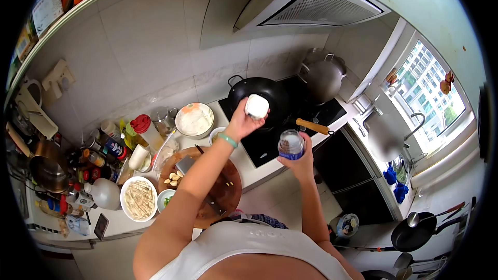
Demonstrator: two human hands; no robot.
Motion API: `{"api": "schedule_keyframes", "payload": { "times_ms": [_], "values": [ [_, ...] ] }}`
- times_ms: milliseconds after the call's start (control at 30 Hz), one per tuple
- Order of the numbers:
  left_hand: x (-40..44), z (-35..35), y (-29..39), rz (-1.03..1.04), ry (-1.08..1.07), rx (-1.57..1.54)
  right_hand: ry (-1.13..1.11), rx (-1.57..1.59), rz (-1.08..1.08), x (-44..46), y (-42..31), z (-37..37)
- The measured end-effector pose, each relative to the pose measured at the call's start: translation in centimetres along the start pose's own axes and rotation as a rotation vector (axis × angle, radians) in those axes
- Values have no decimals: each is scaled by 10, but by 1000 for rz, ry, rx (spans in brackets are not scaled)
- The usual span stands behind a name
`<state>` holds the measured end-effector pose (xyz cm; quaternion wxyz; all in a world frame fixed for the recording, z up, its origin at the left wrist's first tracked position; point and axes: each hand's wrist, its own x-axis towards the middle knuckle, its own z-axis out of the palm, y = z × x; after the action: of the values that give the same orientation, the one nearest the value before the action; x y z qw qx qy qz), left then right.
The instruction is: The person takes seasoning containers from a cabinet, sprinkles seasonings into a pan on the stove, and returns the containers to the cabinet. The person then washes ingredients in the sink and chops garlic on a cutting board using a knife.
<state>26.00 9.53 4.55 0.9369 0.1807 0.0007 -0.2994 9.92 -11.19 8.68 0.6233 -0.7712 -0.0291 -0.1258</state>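
My left hand (243,124) is closed around a small white lid (257,106), raised in front of the black wok (267,88). The lid looks rounded, and its far side is hidden. In my right hand (302,162) is a clear jar (291,142) with a blue label, held upright near the front edge of the stove. What the jar contains is hard to make out. The lid and the jar are apart. A wooden handle (313,126) sticks out over the stove just behind the jar.
A round cutting board (231,189) with garlic cloves (174,179) lies under my left forearm. Left of it stand a bowl of pale strips (139,199) and several bottles. A flowered bowl (194,120) holds white contents. A steel pot (322,80) occupies the back burner.
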Motion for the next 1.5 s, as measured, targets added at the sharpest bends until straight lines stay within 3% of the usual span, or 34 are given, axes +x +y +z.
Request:
{"api": "schedule_keyframes", "payload": {
  "times_ms": [33, 200, 300, 400, 967, 1500],
  "values": [
    [-17, 0, -14, -16, -21, 19, -4, -5, -81, 3, -7, 3],
    [-86, 8, -69, 1, 146, 63, -66, -599, -458, 20, -35, 11],
    [-103, 7, -79, 60, 223, 69, -157, -694, -638, 27, -36, 16],
    [-116, 16, -82, 102, 257, 107, -291, -859, -657, 23, -54, 20],
    [-113, 45, -88, 171, 304, 132, -231, -961, -809, 31, -63, 14],
    [-111, 38, -96, 133, 332, 148, -204, -914, -682, 21, -50, 9]
  ]
}}
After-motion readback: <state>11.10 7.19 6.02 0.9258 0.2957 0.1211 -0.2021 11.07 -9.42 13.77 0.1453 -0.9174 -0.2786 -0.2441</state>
